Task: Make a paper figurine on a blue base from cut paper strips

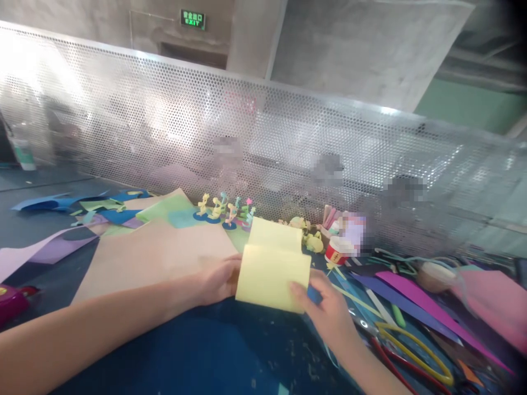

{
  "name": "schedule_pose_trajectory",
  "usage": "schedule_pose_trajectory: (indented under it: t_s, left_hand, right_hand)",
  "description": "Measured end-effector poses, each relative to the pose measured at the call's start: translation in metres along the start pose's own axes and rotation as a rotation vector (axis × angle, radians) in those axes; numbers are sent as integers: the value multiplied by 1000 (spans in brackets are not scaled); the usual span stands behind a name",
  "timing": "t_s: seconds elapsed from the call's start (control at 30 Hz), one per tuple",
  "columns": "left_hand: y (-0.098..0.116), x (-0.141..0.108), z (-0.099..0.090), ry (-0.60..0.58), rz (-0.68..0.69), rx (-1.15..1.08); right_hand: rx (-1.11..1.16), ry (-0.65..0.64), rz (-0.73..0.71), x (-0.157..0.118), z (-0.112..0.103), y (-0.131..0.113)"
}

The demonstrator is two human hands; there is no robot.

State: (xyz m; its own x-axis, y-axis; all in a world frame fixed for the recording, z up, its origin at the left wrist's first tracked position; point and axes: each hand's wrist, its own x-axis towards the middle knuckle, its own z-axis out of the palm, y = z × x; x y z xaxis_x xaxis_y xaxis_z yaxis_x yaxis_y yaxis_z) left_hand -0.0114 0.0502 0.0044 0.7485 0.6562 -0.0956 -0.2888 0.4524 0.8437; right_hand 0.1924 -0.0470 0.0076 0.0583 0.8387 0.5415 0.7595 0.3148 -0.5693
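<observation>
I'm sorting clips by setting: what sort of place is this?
Probably a craft workspace in a public or shared building. The right hand holds a yellow sheet, small figures stand on the table, and a green exit sign shows above the perforated screen.

Between left hand (224, 277) and right hand (327, 302), above table (185, 351), held sheet (272, 280); leftward, on table, another sheet (152, 255); behind, figurines (231, 215), with cup (335, 250) farther right; behind all, mesh panel (144, 120).
</observation>
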Motion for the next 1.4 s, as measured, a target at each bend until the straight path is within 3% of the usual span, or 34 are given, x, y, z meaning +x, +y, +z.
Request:
schedule_pose_trajectory:
  t_s: [0.13, 0.27, 0.33, 0.5, 0.63, 0.83, 1.1, 1.4]
  left_hand:
    - [-5, -6, 5, -97, -83, -43]
    - [-5, -9, 8, -225, -125, -30]
    - [-3, -11, 10, -247, -136, -1]
    - [-5, -16, 17, -313, -25, 86]
    - [-11, -17, 21, -277, 51, 158]
    - [-18, -14, 20, -238, 65, 120]
    - [-25, -10, 13, -300, 83, 120]
    - [-23, -12, 15, -282, 80, 129]
  right_hand:
    - [133, 198, 228, 8, 0, 10]
    - [555, 143, 402, 12, -1, 12]
    - [622, 156, 456, 12, -2, 9]
    - [561, 173, 414, 10, -3, 5]
    - [571, 157, 394, 9, -2, 4]
    - [768, 211, 477, 13, -1, 0]
    - [583, 166, 490, 17, -12, 9]
    - [628, 183, 477, 17, -12, 4]
